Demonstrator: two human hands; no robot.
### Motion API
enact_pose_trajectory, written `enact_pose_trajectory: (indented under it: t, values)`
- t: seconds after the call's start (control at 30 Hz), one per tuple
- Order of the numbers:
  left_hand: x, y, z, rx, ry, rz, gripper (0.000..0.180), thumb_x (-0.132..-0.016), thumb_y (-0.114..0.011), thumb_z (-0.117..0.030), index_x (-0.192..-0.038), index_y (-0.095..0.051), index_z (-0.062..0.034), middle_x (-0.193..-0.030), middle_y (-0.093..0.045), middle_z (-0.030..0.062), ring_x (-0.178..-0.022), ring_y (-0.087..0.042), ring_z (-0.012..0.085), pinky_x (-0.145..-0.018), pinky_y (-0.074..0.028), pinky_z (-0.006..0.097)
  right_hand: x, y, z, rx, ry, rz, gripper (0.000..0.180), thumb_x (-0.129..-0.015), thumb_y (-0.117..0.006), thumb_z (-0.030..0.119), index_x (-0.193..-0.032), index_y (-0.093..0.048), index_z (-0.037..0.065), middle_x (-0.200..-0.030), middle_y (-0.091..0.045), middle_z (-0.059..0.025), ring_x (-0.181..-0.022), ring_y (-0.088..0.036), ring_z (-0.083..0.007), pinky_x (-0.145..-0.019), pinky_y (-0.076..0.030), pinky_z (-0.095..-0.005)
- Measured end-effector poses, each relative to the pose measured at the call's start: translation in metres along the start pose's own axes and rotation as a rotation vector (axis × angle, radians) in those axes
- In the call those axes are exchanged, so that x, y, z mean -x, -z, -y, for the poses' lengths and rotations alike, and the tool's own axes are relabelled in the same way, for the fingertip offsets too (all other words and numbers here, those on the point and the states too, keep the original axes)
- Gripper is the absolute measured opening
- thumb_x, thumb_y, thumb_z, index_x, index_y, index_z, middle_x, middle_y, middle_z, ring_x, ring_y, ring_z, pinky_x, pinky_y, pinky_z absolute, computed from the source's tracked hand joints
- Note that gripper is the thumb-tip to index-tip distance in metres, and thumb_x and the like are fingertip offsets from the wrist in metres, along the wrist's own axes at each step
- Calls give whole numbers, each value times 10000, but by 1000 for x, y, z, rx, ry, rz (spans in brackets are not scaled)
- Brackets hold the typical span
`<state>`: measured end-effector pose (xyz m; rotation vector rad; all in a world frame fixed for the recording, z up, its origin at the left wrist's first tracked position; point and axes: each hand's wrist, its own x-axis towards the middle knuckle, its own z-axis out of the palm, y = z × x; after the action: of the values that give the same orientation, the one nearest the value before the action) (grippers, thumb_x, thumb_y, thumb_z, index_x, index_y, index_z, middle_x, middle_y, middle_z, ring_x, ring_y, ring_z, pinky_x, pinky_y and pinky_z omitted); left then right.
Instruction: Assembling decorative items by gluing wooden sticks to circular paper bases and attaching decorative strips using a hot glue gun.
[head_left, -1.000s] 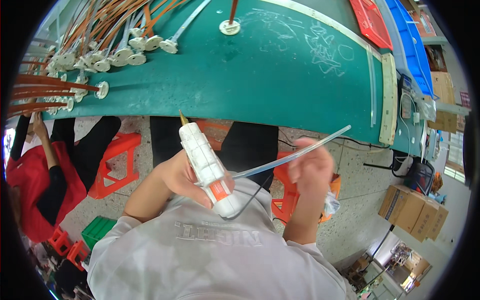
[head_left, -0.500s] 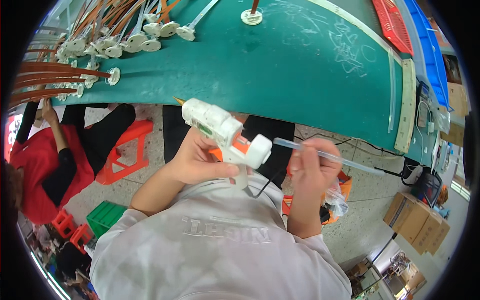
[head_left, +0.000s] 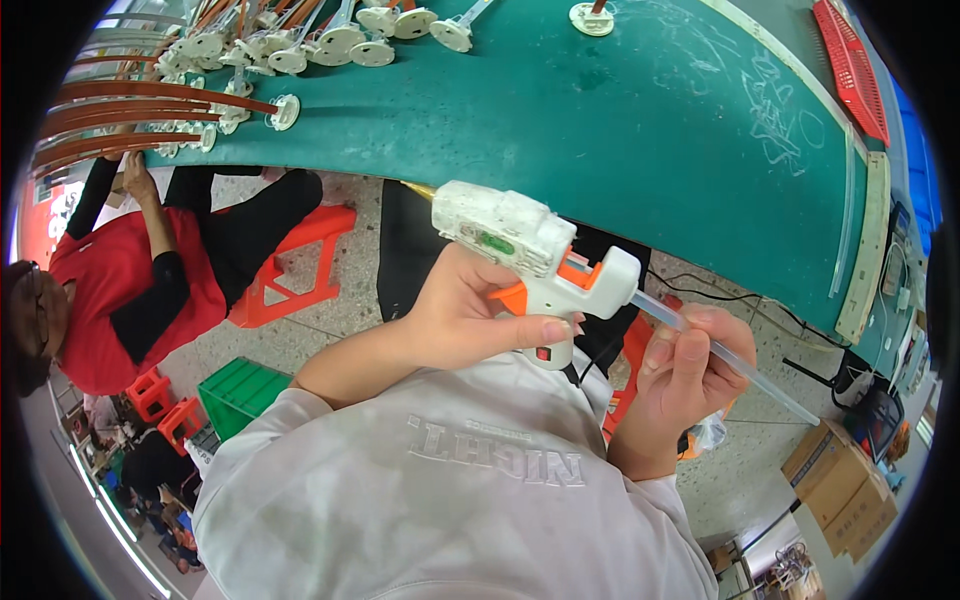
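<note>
While hands grip, glue gun (head_left: 525,250), glue stick (head_left: 735,362)

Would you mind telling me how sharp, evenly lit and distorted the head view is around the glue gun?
Head view: the white glue gun in the left hand and the clear glue stick in the right hand are sharp; lighting is soft and even, without hard shadows; fisheye bends the green table edge; black corners frame the picture.

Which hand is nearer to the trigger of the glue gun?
Left. The left hand grips the glue gun with fingers by its orange trigger. The right hand is behind the gun, holding the glue stick at its rear.
</note>
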<state>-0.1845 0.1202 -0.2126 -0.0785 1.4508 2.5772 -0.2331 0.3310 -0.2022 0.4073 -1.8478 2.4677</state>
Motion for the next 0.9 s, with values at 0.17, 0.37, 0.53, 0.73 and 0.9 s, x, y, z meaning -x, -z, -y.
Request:
enact_pose_trajectory:
  t: [0.17,0.37,0.53,0.73,0.9]
  values:
    - [1,-1,-3,46,57,1,258,-878,-775,-17,-1128,-720,15,-1029,-750,83,-956,-690,122,-840,-568,306,1,-7,-1,-3,26,-41,117,-940,-677,37,-1030,-631,-24,-720,-623,-114,-489,-587,-136,-409,-447,-230]
    - [0,2,-1,-27,-1,21,262,-876,-782,-25,-1127,-721,15,-1021,-749,80,-938,-687,115,-808,-573,291,-3,-8,-1,69,88,58,122,-1011,-609,96,-1028,-610,-24,-699,-586,-63,-512,-506,-64,-419,-337,-182]
    - [2,-2,-1,-81,-22,3,261,-883,-778,-31,-1133,-718,14,-1007,-747,75,-912,-688,108,-759,-582,277,0,-8,-1,101,93,9,143,-1016,-610,114,-1022,-609,-29,-655,-569,-54,-497,-498,-66,-420,-344,-186]
    - [5,-5,1,-149,-68,-18,307,-893,-763,-20,-1189,-689,16,-999,-744,82,-867,-693,97,-702,-590,255,6,-9,-4,104,69,-90,177,-1021,-610,146,-1015,-606,-30,-664,-574,-62,-490,-497,-66,-419,-349,-195]
    - [3,-5,0,-144,-121,-39,309,-887,-768,-12,-1185,-690,16,-1004,-743,81,-873,-692,95,-722,-586,257,1,-6,-1,9,55,-11,168,-968,-675,128,-991,-623,-30,-687,-602,-86,-484,-543,-101,-417,-410,-217]
